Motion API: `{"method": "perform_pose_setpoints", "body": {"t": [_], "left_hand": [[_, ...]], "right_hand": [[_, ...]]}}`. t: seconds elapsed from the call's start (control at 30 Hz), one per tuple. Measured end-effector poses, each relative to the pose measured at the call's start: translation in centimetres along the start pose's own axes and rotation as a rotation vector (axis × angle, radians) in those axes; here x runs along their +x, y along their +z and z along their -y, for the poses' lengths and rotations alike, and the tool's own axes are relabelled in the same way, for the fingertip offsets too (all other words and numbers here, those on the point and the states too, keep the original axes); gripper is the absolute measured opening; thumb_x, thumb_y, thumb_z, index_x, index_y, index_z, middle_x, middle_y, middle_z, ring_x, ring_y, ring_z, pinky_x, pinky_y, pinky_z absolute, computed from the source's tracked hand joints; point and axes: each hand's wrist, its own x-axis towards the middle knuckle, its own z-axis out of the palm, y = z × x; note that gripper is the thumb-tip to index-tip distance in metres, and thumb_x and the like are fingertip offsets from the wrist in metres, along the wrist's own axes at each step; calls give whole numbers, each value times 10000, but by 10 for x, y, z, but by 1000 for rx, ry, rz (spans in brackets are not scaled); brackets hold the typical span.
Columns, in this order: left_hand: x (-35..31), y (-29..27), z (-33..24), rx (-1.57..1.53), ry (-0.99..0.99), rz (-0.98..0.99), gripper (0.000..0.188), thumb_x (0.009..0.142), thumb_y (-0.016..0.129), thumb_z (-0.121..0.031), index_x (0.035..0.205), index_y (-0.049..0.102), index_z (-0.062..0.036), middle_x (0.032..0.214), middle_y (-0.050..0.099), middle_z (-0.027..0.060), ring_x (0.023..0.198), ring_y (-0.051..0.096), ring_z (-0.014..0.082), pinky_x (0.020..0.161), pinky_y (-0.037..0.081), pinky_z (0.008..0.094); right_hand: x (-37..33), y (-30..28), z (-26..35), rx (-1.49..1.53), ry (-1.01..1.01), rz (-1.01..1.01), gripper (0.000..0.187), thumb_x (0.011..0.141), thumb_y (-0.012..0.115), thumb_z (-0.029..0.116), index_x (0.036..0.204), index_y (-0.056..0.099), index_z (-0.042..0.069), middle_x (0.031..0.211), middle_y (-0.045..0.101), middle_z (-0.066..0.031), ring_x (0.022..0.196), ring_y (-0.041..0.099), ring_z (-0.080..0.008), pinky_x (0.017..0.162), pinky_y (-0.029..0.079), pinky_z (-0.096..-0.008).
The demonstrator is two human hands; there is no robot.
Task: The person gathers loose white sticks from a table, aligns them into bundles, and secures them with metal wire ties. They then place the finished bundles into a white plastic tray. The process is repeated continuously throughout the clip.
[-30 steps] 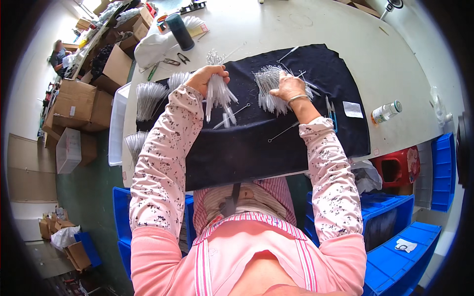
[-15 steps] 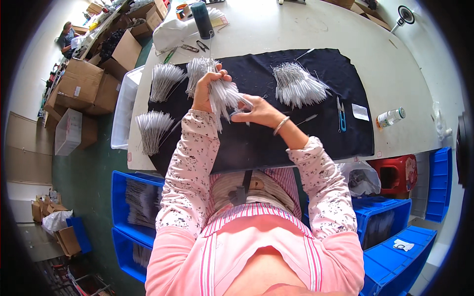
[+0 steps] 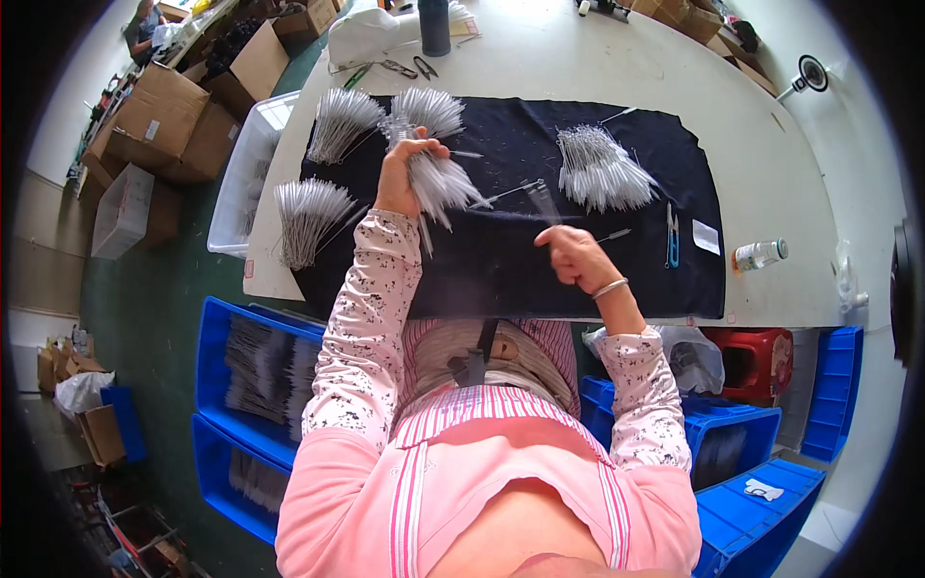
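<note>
My left hand (image 3: 405, 173) is closed round a bundle of thin wire brushes (image 3: 445, 191) with white bristles, fanning toward the right. To its right, my right hand (image 3: 575, 258) has curled fingers with the index stretched leftward. One motion-blurred brush (image 3: 543, 202) sticks up from the fingers; its gripped end is hidden. A single brush (image 3: 511, 193) lies between the hands. Similar brushes are heaped in a pile (image 3: 602, 171) beyond my right hand. More bunches sit left of my left hand: one at the far left (image 3: 342, 123), one nearer (image 3: 310, 217), and one behind the hand (image 3: 429, 111).
A dark cloth (image 3: 482, 279) covers part of the white table (image 3: 771, 212). Blue-handled snips (image 3: 673, 241), a paper slip (image 3: 705, 236) and a small bottle (image 3: 759, 255) are at right. A dark cylinder (image 3: 435, 27) stands at the back. Blue crates (image 3: 217, 371) flank me. Another person (image 3: 143, 34) is far left.
My right hand has left the bundle and moved right, with a blurred brush at its fingers. My left hand still holds the bundle. The whole view has shifted slightly.
</note>
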Motion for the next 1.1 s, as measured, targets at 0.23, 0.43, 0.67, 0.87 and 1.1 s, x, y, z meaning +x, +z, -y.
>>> {"method": "perform_pose_setpoints", "body": {"t": [0.23,0.43,0.67,0.87,1.1], "left_hand": [[-31,30,50,247,-65,-3,376,823,545,-34,1192,479,-56,1030,621,113,926,630,263,769,541,408],[-38,25,77,192,-40,26,305,843,606,-26,1131,511,-51,1135,612,138,973,611,186,837,518,330],[-42,25,81,392,91,-17,218,812,667,-44,1001,559,-30,821,629,32,715,606,120,695,495,251],[-49,60,80,569,238,134,216,790,680,-50,976,571,-29,777,603,-5,699,562,63,641,450,206],[-53,74,56,751,443,157,121,838,605,3,933,557,-55,864,607,15,788,574,80,738,455,236]], "right_hand": [[25,45,31,-223,-470,-325,306,992,418,282,957,603,41,611,459,-10,465,425,-102,428,364,-255],[63,82,3,-1313,-835,-468,302,935,453,248,1073,592,19,978,604,-153,910,575,-337,729,464,-422],[54,79,45,-914,-820,-570,310,852,626,336,898,663,32,651,620,-86,573,602,-241,541,459,-342],[32,88,105,-378,-847,-354,133,917,578,122,899,658,18,651,558,34,568,463,-18,496,360,-176],[-6,91,133,-612,-1255,-790,103,891,590,99,855,652,25,692,611,-33,578,546,-85,531,424,-210]]}}
